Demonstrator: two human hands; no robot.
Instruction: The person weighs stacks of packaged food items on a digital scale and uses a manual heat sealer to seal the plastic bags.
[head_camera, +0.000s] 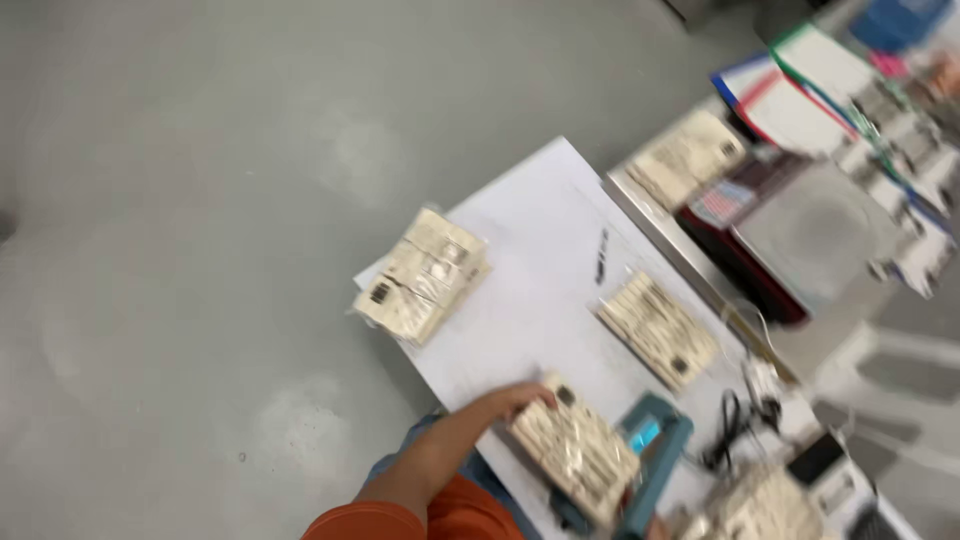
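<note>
Head view, blurred: my left fingers (528, 398) curl closed around the near edge of a clear packet of small cream pieces (575, 450) lying on the white surface (540, 260). Just beyond the packet stands a teal tool (648, 445). My right fingers stay out of sight. Further packets (422, 275) lie well ahead of my fingers.
</note>
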